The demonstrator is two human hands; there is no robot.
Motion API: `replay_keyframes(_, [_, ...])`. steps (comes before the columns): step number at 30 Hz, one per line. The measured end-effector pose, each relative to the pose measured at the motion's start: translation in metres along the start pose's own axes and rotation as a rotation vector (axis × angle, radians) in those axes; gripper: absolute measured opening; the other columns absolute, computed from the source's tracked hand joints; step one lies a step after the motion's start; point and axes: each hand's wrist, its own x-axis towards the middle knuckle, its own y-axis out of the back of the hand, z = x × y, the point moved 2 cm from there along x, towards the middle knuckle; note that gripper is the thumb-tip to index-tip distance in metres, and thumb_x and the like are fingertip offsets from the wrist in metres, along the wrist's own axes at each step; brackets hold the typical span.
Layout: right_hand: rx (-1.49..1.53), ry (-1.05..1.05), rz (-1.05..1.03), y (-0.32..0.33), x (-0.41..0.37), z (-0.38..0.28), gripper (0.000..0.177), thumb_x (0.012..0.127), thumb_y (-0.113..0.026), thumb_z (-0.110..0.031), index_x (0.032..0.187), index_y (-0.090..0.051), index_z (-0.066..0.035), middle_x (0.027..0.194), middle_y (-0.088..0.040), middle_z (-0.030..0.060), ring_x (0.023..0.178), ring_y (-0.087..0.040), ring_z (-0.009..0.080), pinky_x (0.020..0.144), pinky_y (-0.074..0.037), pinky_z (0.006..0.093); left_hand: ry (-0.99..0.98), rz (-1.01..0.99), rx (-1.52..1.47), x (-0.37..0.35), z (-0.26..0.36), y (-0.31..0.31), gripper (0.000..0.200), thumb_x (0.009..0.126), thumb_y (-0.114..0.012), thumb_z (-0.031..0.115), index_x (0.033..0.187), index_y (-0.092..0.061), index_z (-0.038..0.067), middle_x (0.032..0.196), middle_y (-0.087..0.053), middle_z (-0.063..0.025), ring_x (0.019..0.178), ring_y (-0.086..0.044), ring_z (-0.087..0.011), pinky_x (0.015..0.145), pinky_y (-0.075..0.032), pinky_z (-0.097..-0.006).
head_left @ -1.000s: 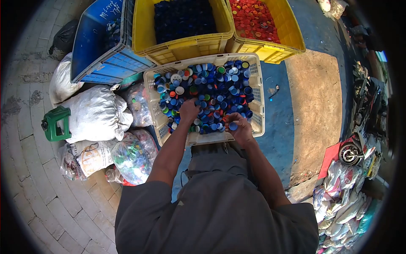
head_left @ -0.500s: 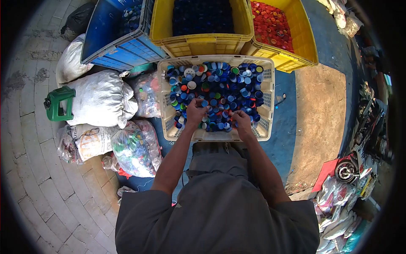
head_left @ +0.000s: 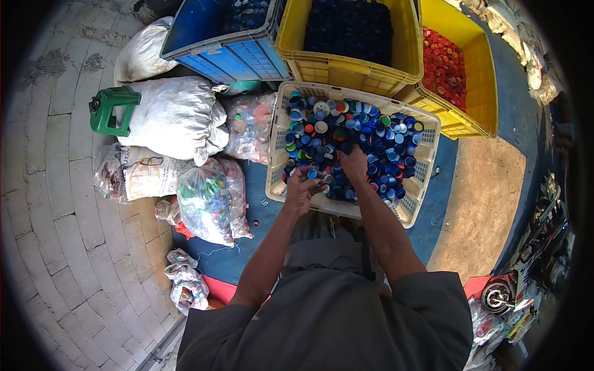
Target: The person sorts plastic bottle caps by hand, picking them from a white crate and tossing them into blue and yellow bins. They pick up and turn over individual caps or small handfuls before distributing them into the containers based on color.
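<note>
"Plastic caps (head_left: 371,133), mostly blue, w/ a few green, red, orange & white ones. They're loose in the cream crate (head_left: 423,162), right in front of the body. That's what I get on my head cam."

"Copy. Hands, nearest 1st?"

"L hand (head_left: 299,188) is over the crate's near side, L of centre. Thumb & fingers are together on a blue cap (head_left: 312,174), pinched by its edge, a bit above the pile."

"And R?"

"R hand (head_left: 354,164) is reaching in nr the middle, fingertips down among the caps. Can't tell if they're apart or closed on one; the back of the hand blocks my view."

"So what step are we on?"

"My read: picking thru the pile by hand, 1 cap held L, R hand feeling for another. Any lift by R calls for a light fingertip pinch on a single cap, w/ neighbours left loose. L just needs a steady hold."

"Beyond the crate?"

"Blue bin (head_left: 235,59) far L, some caps inside. Yellow bin (head_left: 346,73) next to it, full of dark blue ones. 2nd yellow bin (head_left: 445,117) to the R, red caps (head_left: 442,62) inside. White sack (head_left: 170,117) off L, green jug (head_left: 102,111) by it."

"Rgr."
</note>
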Motion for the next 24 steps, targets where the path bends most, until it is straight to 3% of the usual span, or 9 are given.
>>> replay_keyframes(4, [-0.063, -0.056, -0.033, -0.002, 0.003, -0.005, 0.045, 0.077, -0.069, -0.035, 0.112, -0.058, -0.009, 0.102, -0.066, 0.0208, 0.098, -0.063, 0.04, 0.082, -0.05, 0.0486, -0.007, -0.007, -0.057, -0.01, 0.002, 0.02, 0.036, 0.079, -0.059, -0.003, 0.112, -0.047, 0.005, 0.099, -0.058, -0.0086, 0.092, -0.063, -0.0235, 0.079, -0.058, -0.0374])
replay_keyframes(7, [-0.063, -0.032, 0.009, -0.005, 0.006, 0.0, 0.043, 0.078, -0.068, -0.035, 0.11, -0.06, -0.007, 0.1, -0.066, 0.0209, 0.097, -0.063, 0.0402, 0.082, -0.05, 0.0485, 0.031, -0.008, -0.182, -0.009, 0.003, 0.032, 0.028, 0.081, -0.059, 0.003, 0.107, -0.049, 0.004, 0.096, -0.057, -0.0094, 0.089, -0.062, -0.022, 0.078, -0.057, -0.0385])
replay_keyframes(10, [-0.028, -0.034, -0.005, 0.007, 0.002, 0.0, 0.052, 0.077, -0.065, -0.034, 0.114, -0.059, 0.002, 0.105, -0.065, 0.0259, 0.099, -0.063, 0.0405, 0.086, -0.049, 0.0455, 0.061, 0.096, -0.168, -0.005, 0.003, 0.034, 0.019, 0.084, -0.058, 0.008, 0.101, -0.05, 0.006, 0.094, -0.056, -0.0071, 0.085, -0.061, -0.0236, 0.079, -0.055, -0.0391])
replay_keyframes(13, [0.019, 0.135, 0.184, 0.002, 0.011, 0.021, 0.04, 0.08, -0.062, -0.03, 0.102, -0.063, 0.002, 0.089, -0.068, 0.0205, 0.083, -0.066, 0.0336, 0.073, -0.052, 0.0427, 0.115, 0.137, -0.203, 0.001, 0.006, 0.028, 0.013, 0.085, -0.061, 0.013, 0.092, -0.052, 0.009, 0.085, -0.055, -0.0055, 0.08, -0.058, -0.021, 0.073, -0.053, -0.0371])
replay_keyframes(16, [0.805, -0.128, -0.329, 0.012, 0.013, 0.041, 0.028, 0.081, -0.059, -0.026, 0.095, -0.061, -0.002, 0.073, -0.061, 0.009, 0.067, -0.06, 0.0213, 0.059, -0.048, 0.0341, 0.17, 0.148, -0.135, 0.015, 0.001, 0.025, 0.015, 0.085, -0.065, 0.02, 0.085, -0.053, 0.011, 0.074, -0.053, -0.0023, 0.072, -0.055, -0.0157, 0.064, -0.05, -0.0334])
replay_keyframes(19, [1.407, -0.253, -0.427, 0.025, -0.004, 0.045, 0.024, 0.079, -0.054, -0.019, 0.097, -0.055, -0.002, 0.071, -0.053, 0.0051, 0.058, -0.049, 0.0158, 0.052, -0.041, 0.0295, 0.184, 0.14, 0.077, 0.031, -0.006, 0.026, 0.019, 0.084, -0.068, 0.023, 0.081, -0.053, 0.013, 0.066, -0.049, 0.0015, 0.062, -0.051, -0.0105, 0.056, -0.045, -0.0295])
replay_keyframes(24, [1.546, -0.082, -0.561, 0.059, -0.039, 0.042, 0.037, 0.07, -0.055, -0.013, 0.105, -0.052, -0.002, 0.09, -0.057, 0.0108, 0.071, -0.056, 0.0193, 0.062, -0.045, 0.0322, 0.113, 0.022, 0.546, 0.046, -0.008, 0.014, 0.018, 0.082, -0.072, 0.023, 0.087, -0.06, 0.01, 0.066, -0.049, 0.0052, 0.058, -0.047, -0.0081, 0.052, -0.039, -0.0249])
